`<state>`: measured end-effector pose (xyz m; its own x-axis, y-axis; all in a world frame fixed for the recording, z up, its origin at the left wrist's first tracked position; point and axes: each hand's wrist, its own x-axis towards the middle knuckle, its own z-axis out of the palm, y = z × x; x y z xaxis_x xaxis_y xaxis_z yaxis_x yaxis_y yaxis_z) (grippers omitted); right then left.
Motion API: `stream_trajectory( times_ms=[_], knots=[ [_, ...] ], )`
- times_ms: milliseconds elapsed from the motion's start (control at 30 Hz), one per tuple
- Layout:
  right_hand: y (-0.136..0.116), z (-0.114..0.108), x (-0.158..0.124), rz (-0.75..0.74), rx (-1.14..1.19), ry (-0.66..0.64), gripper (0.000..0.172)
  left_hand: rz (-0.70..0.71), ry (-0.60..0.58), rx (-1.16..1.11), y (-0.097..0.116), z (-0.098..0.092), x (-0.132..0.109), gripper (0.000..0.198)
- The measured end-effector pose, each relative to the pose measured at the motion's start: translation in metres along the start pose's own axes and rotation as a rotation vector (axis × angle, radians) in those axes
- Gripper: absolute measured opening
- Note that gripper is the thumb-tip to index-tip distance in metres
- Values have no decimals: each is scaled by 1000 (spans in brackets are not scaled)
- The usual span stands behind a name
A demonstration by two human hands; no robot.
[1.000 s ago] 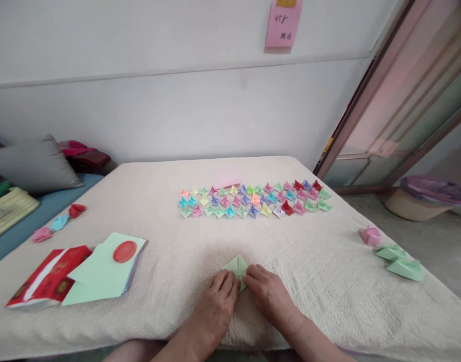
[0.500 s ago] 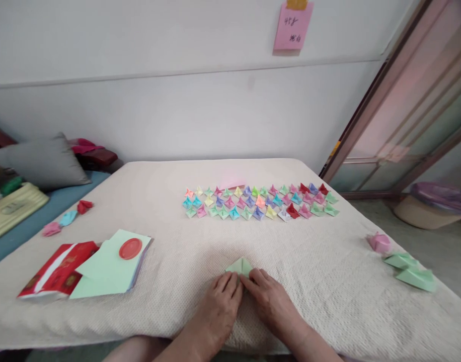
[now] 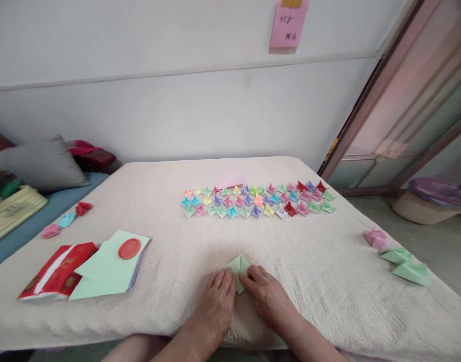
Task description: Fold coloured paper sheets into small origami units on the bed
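Both my hands rest on a small light-green folded paper (image 3: 238, 264) near the table's front edge. My left hand (image 3: 215, 306) lies flat with fingers together, its fingertips pressing the paper's left side. From the right, the fingertips of my right hand (image 3: 266, 296) press the same paper. Most of the paper is hidden under my fingers; only its pointed far corner shows. Farther back, several small folded paper shapes (image 3: 256, 200) in many colours lie in rows.
At the left lie a stack of coloured paper sheets (image 3: 105, 269) with a red lid (image 3: 129, 249) on top and a red packet (image 3: 59, 274). A pink and two green folded shapes (image 3: 400, 259) sit near the right edge. The beige table cover (image 3: 158, 201) spreads between.
My fingertips have shifted slightly on the green paper, showing a little more of it between my hands. The camera view has drifted a bit; nothing else moved.
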<state>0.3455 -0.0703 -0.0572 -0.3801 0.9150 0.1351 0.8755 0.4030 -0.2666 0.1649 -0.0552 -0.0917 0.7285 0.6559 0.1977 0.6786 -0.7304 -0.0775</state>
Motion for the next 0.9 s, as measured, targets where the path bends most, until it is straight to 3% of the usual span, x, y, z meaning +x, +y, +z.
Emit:
stream_trajectory(
  times_ms=[267,500,700,900],
  knots=[
    [1,0,2,35,41,12,28,82,-41,-18,-9,-6,-2,53],
    [5,2,3,57,64,12,22,162,-133,-205,-19,-27,-4,53],
    [3,0,1,43,63,2,23,116,-173,-299,-20,-32,-2,51],
    [-2,6,-6,-3,-32,0,38,49,-218,-285,-22,-26,-5,57]
  ],
)
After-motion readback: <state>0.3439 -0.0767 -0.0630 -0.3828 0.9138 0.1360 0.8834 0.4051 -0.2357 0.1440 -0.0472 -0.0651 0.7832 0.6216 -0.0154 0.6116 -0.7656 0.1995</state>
